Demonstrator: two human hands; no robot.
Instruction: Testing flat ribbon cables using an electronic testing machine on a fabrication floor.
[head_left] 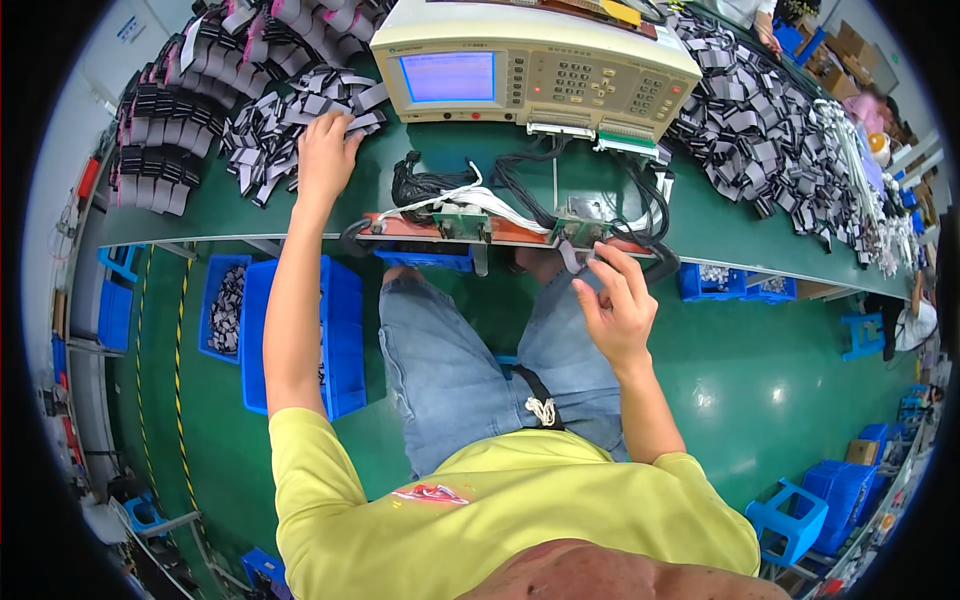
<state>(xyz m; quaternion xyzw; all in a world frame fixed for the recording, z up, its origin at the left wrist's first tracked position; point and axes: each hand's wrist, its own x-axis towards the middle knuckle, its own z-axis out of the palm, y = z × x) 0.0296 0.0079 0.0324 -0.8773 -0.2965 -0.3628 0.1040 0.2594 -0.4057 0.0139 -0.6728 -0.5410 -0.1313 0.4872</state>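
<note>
My left hand [327,158] reaches over a loose pile of short grey flat ribbon cables [270,135] with black ends, at the left of the green table. Its fingers are spread and touch the near side of the pile; no cable shows clearly in them. My right hand [620,305] hovers at the table's front edge, fingers loosely curled, thumb apart. Just left of its fingertips, a grey ribbon cable [570,257] hangs from the right end of the test fixture [520,234]. Black and white wire bundles [485,200] run from the fixture toward the bench tester [540,75].
Stacked ribbon cables [160,150] lie at the far left, and a big cable pile [745,130] covers the right side of the table [720,215]. Blue bins [345,340] stand on the floor at left. A blue stool [787,520] stands at lower right. Other people are at far right.
</note>
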